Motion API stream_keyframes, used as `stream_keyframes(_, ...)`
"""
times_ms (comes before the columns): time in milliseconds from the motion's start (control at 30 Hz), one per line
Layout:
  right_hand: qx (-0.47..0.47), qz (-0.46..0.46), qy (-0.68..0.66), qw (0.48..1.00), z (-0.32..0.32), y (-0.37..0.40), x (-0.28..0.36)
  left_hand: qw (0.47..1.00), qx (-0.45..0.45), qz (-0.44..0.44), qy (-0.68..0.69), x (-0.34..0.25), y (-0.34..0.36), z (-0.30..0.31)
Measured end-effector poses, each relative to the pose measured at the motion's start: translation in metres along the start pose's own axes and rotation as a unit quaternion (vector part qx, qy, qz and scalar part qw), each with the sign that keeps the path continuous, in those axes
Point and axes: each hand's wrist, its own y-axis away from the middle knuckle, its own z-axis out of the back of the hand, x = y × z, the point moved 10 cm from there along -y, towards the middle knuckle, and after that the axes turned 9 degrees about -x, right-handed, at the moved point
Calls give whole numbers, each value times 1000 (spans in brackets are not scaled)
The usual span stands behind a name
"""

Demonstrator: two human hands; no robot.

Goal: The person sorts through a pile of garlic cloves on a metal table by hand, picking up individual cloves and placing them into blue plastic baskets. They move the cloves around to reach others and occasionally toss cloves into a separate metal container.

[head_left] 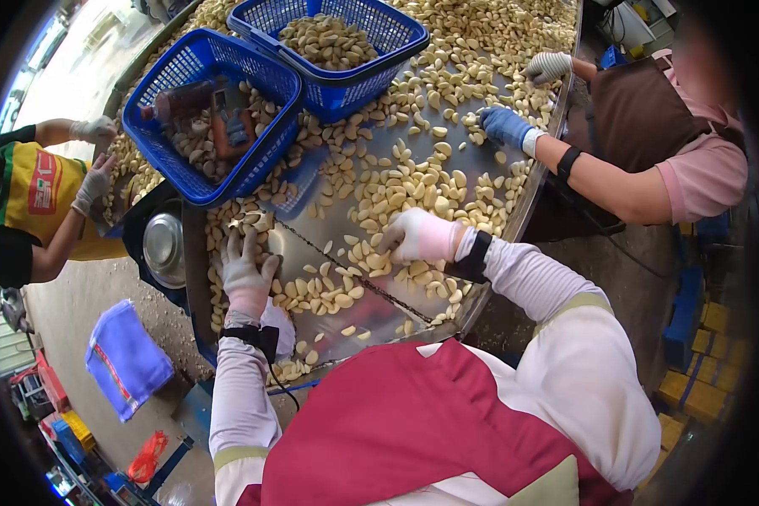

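Note:
Pale cloves that look like garlic [405, 190] lie loose over a metal table [346, 319]. My left hand [246, 274], in a white glove, rests with spread fingers at the table's left side, over browner cloves. My right hand [422, 234], gloved too, reaches into the middle of the pale cloves. Its fingers are bent together and point left; what lies under them is hidden. A dark chain or cord [354, 274] runs across the metal between both hands.
Two blue baskets [215, 190] [333, 97] with brownish cloves stand at the back left. A co-worker's blue-gloved hand [506, 126] and white-gloved hand [550, 67] are at the right edge. Another person [34, 202] works at left, near a metal bowl [164, 244].

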Motion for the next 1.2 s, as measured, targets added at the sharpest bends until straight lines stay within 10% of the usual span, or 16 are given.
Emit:
stream_keyframes(67, 83, -231, -196, 949, 5, 7, -17, 1000, 4, -2, -4, -1, 0, -1)
stream_keyframes(200, 75, -184, -493, 847, 16, 2, -20, 1000, -3, -16, -17, -4, -2, 2)
stream_keyframes(267, 78, -219, -447, 864, 12, 5, -19, 1000, -1, -18, -22, -3, -2, 1)
stream_keyframes(333, 147, -115, -15, 982, 6, 18, 4, 1000, 0, -13, -17, -1, -1, 0)
stream_keyframes(400, 221, -94, 321, 916, -13, 35, -8, 1000, -6, -14, -17, 0, -1, 0)
stream_keyframes(467, 95, -59, 410, 905, -14, 40, -3, 999, -3, -19, -35, 0, 0, -1)
stream_keyframes(600, 121, -13, 399, 909, -16, 34, -11, 997, -2, -30, -66, -2, 0, -1)
stream_keyframes(733, 142, -137, -71, 978, 4, 19, -26, 997, 14, -25, -65, -1, -1, -1)
stream_keyframes(900, 127, 103, 179, 970, -24, 30, 26, 999, 26, -13, -45, 0, -1, -1)
stream_keyframes(1100, 149, -82, 308, 936, -54, 51, -1, 999, 19, -19, -46, -3, -1, 1)
stream_keyframes(1200, 162, 28, 295, 941, -57, 49, 11, 998, 19, -19, -60, -3, -1, 1)
